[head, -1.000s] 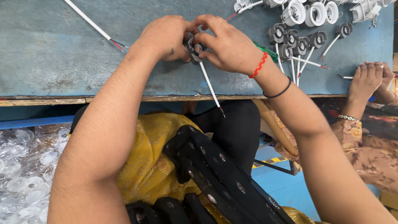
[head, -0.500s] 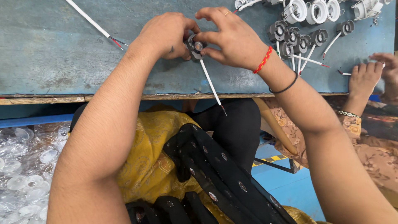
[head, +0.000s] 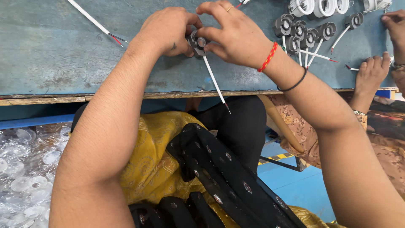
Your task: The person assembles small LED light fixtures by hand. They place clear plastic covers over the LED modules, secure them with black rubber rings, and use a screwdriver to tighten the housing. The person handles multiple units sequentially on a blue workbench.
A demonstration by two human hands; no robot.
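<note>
Blue worktable (head: 63, 55) bore everything | left hand (head: 166, 31) and right hand (head: 234, 36) both pinched one small grey round fitting (head: 198, 42) over the table's middle; its white wire (head: 214, 80) trailed past the near edge | grey wired fittings (head: 301, 31) lay clustered to the right; a co-worker's hand (head: 371, 74) rested beside them

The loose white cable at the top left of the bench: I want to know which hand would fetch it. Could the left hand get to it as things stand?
Probably yes. The cable lies on bare bench beside the left hand, nothing between, but that hand now grips the small grey part.
</note>
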